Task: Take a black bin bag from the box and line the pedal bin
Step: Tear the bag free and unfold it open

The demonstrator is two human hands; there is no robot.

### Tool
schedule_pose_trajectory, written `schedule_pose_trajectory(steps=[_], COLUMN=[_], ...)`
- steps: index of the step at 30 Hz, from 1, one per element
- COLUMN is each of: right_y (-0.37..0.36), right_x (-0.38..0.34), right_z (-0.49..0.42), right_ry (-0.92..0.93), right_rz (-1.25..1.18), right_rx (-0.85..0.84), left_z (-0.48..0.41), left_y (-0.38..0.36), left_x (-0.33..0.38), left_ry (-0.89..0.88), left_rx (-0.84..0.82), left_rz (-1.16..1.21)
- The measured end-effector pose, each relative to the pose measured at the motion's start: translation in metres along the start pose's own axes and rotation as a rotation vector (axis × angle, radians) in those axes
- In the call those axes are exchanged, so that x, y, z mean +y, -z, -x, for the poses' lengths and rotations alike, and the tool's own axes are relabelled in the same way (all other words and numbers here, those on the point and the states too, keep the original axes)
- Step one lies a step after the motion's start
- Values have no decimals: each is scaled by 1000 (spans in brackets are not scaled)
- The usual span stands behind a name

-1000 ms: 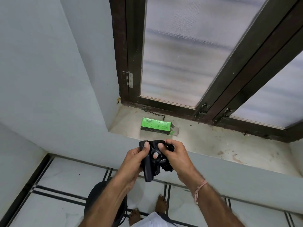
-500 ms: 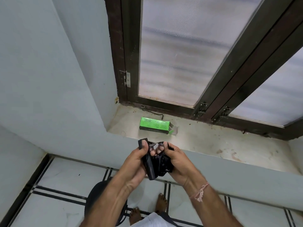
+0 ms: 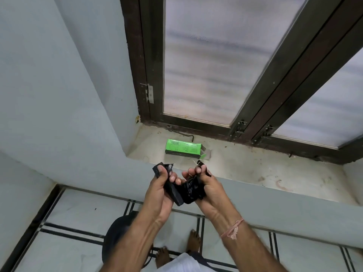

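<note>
Since before, both hands have parted slightly, left hand (image 3: 160, 190) and right hand (image 3: 206, 190) each in a pinching grip on the black bin bag (image 3: 186, 190).

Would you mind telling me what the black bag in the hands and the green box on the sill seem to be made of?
The black bin bag looks like thin, slightly glossy plastic film: it crumples and folds softly between both hands. The green box seems to be printed cardboard with a matte finish, showing crisp edges, a barcode and an open end flap.
</note>
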State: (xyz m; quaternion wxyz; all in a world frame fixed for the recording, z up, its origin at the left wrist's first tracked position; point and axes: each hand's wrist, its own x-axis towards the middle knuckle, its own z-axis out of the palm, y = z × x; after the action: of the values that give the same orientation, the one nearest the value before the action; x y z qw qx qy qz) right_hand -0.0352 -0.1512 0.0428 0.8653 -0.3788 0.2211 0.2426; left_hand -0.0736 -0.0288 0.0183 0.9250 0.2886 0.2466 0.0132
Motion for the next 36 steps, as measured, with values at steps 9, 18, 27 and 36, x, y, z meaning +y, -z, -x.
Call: schedule_pose_trajectory(steps=[9,18,27,36], right_y=[3,27,35,58], right_x=[-7,-42,-32,-88], right_z=[2,4,4,-50], right_ry=[23,96,322,183], right_rz=[-70,594,886,653], right_rx=[-3,-38,-240,-73], left_z=[-4,-13,-32,-67], left_y=[-4,9,-38,-63], left_x=[2,13,-8,-23], left_ry=[-121,-1,-17,-43], left_rx=[10,74,100,135], left_rz=[-225,-95,-157,-608])
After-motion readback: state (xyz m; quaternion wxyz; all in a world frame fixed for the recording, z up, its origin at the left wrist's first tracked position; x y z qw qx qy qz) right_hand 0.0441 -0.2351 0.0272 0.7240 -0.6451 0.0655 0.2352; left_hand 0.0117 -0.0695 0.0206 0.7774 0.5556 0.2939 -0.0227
